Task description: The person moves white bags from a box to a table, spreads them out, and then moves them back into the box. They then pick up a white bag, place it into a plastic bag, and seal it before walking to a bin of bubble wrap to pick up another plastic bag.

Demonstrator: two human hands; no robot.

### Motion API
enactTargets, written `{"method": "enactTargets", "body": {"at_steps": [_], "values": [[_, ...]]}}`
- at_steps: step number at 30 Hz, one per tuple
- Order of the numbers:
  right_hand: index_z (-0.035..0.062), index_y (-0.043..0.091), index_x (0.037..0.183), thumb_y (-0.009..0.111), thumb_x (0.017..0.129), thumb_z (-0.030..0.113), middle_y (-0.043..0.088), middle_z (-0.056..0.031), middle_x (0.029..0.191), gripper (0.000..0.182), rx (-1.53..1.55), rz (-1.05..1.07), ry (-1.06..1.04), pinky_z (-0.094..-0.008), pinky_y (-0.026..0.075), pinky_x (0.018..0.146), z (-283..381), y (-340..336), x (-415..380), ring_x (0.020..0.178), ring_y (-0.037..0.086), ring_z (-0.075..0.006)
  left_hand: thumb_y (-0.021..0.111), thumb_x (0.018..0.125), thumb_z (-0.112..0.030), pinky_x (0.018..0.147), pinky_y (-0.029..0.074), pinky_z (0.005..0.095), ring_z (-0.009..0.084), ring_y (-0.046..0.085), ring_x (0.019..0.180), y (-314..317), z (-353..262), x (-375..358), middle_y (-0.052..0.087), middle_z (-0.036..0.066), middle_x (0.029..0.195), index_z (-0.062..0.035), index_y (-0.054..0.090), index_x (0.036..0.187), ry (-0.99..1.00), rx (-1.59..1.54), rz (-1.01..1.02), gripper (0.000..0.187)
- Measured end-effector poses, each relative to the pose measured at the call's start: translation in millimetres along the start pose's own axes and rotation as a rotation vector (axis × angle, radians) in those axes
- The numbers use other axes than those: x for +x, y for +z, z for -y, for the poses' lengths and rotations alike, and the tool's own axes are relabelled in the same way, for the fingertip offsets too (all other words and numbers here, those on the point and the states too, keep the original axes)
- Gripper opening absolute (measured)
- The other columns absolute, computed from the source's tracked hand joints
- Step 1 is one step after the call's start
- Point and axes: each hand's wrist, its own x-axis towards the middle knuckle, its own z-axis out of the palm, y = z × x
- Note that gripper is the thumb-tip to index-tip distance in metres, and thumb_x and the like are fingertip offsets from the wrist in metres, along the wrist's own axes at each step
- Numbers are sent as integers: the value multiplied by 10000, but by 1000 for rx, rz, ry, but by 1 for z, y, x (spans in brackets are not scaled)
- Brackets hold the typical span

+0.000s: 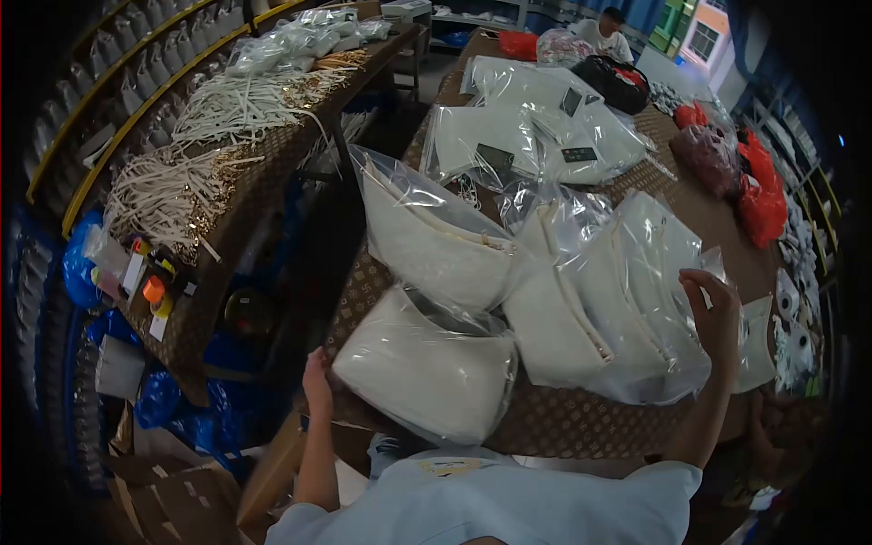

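Note:
My left hand (317,384) is at the table's near left edge, beside a cream bag in clear plastic (427,363); its fingers look held together, and whether they touch the plastic is unclear. Over the right side of the table, my right hand (711,298) is raised with bent fingers by the wrapped cream bags (627,300). Its thumb and fingertips curve toward each other with a gap between, and nothing shows in it. Another wrapped cream bag (436,241) lies behind the nearest one. Farther back are flat wrapped pieces (490,145) with dark labels.
A side table (245,204) at left bears pale straps (173,195) with gold hardware. Red plastic bags (761,195) lie at the right. A person (607,38) sits at the far end. Cardboard boxes (173,495) and blue plastic (159,400) are on the floor.

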Motion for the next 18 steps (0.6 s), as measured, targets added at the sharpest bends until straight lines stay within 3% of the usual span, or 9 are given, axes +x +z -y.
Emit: {"method": "enactTargets", "body": {"at_steps": [2, 4, 6, 7, 10, 12, 15, 18], "values": [[2, 606, 853, 572, 770, 44, 625, -108, 789, 100, 16, -18, -11, -281, 458, 666, 54, 17, -10, 735, 611, -213, 424, 877, -256, 898, 363, 340, 289, 483, 1041, -1, -12, 15, 505, 186, 1125, 16, 536, 1062, 170, 383, -17, 347], [-3, 603, 830, 571, 751, 23, 623, -95, 764, 89, 95, -3, -89, -281, 461, 659, 101, 33, -11, 732, 609, -200, 456, 852, -290, 915, 350, 352, 333, 458, 1065, -9, 52, 51, 481, 208, 1145, 0, 467, 1155, 162, 470, 177, 420], [15, 607, 809, 577, 741, 26, 625, -89, 765, 75, 271, 112, -152, -286, 464, 644, 139, 64, -16, 709, 605, -215, 525, 808, -302, 926, 340, 356, 355, 438, 1087, -6, 27, 42, 453, 223, 1170, -17, 350, 1252, 86, 535, 312, 556], [44, 608, 827, 583, 749, 86, 620, -89, 763, 92, 272, 254, -150, -308, 465, 627, 153, 85, -21, 708, 598, -241, 613, 745, -301, 934, 334, 356, 359, 412, 1120, -11, 40, 48, 407, 232, 1220, -35, 242, 1309, 99, 541, 402, 726], [105, 596, 895, 539, 795, 239, 608, -81, 764, 177, 231, 601, -261, -366, 457, 623, 172, 162, -54, 725, 577, -272, 666, 701, -279, 913, 362, 356, 351, 433, 1112, -18, 41, 57, 432, 233, 1208, -40, 247, 1308, 8, 528, 491, 775], [115, 590, 927, 516, 808, 265, 607, -72, 802, 205, 171, 807, -350, -376, 455, 648, 176, 206, -75, 762, 573, -267, 673, 695, -286, 897, 378, 358, 350, 453, 1094, -18, 30, 62, 454, 235, 1186, -42, 244, 1309, -57, 548, 522, 788], [130, 591, 931, 513, 811, 263, 604, -64, 828, 196, 328, 789, -353, -369, 458, 658, 195, 251, -87, 783, 571, -260, 683, 686, -295, 869, 403, 364, 349, 489, 1056, -16, 29, 57, 496, 238, 1136, -46, 241, 1310, -105, 580, 515, 804], [145, 599, 942, 514, 818, 263, 607, -52, 846, 192, 285, 825, -386, -343, 469, 683, 221, 280, -84, 817, 578, -241, 697, 675, -311, 856, 411, 368, 344, 500, 1045, -19, 31, 63, 508, 240, 1120, -48, 242, 1307, -86, 635, 528, 823]]}}
